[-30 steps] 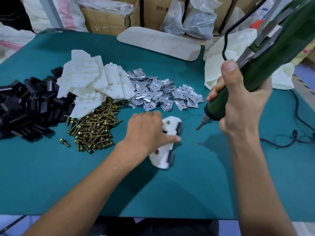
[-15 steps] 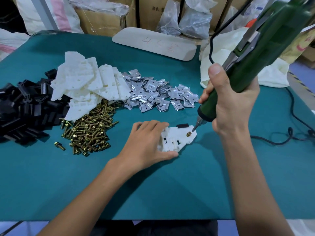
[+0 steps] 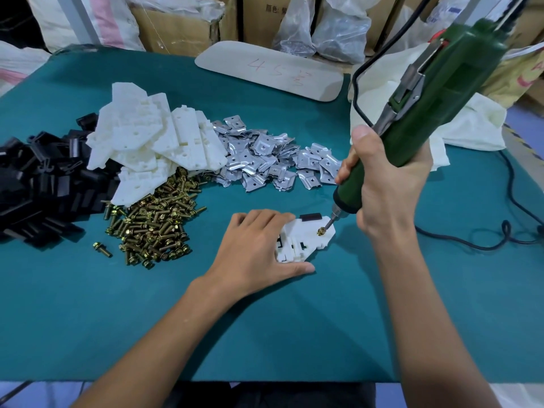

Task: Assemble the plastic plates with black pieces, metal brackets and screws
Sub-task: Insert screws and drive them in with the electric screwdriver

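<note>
Step in hand: driving a screw. The plastic plate [image 3: 306, 241] lies flat on the surface [image 3: 294, 334], just right of centre, with a black piece [image 3: 309, 217] seated at its 12 o'clock edge. The left hand [image 3: 256, 245] presses it down, fingers fairly straight, thumb along the 6 o'clock edge. The right hand [image 3: 382, 184] is wrapped round the green electric screwdriver [image 3: 441, 98], bit on the brass screw [image 3: 321, 231] at the plate's 2 o'clock corner (head stands proud, apparently not seated). The next move likely calls for straight downward pressure and a steady plate. The bracket pile [image 3: 265, 160] waits at 12 o'clock.
</note>
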